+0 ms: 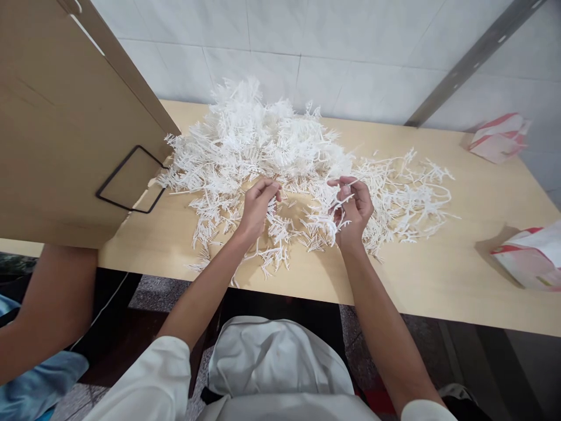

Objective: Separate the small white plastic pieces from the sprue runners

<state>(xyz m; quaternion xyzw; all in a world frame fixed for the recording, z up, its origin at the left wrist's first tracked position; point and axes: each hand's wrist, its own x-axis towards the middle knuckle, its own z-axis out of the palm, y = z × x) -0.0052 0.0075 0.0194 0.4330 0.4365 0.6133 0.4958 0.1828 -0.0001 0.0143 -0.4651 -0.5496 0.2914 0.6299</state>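
Observation:
A big heap of white branched plastic sprigs (pixel 263 137) spreads over the light wooden table, against the tiled wall. At the heap's front edge my left hand (pixel 258 204) has thumb and fingers pinched together; what lies between them is too small to make out. My right hand (pixel 354 210) is closed on a white branched plastic sprig (pixel 339 204), whose thin arms stick out between the fingers and below the palm. To the right of that hand lie longer, stringy white strands (pixel 412 196). Short loose white bits (pixel 276 234) are scattered between and below my hands.
A brown board (pixel 65 128) with a black wire loop (pixel 131 181) stands on the left. Two red-and-white paper packets (pixel 499 137) (pixel 534 257) sit on the table's right side. A person's arm (pixel 52 304) shows at the lower left, past the board.

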